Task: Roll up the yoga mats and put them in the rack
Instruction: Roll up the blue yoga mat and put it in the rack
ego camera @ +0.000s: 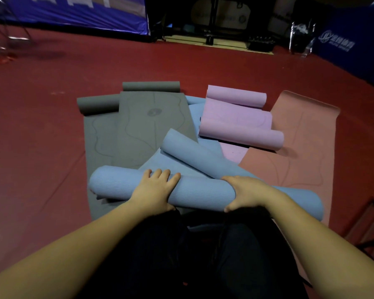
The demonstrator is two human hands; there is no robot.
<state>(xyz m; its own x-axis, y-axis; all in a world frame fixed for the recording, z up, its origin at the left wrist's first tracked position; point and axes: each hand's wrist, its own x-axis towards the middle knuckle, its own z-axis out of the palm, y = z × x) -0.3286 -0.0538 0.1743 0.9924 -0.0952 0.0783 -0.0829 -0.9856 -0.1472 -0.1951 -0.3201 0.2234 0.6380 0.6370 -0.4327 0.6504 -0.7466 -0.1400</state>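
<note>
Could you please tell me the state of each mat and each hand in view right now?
Blue roll: rolled up, gripped by both hands.
Second blue mat: partly rolled.
Grey mats: flat, far ends curled.
Pink mat: partly rolled.
Salmon mat: flat.
Left hand: curled over roll.
Right hand: gripping roll.

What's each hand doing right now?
Left hand: fingers curled over the blue rolled mat, holding it.
Right hand: gripping the same mat.

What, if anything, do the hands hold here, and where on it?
Both grip the rolled blue mat: left hand over the roll left of its middle, right hand right of its middle.
</note>
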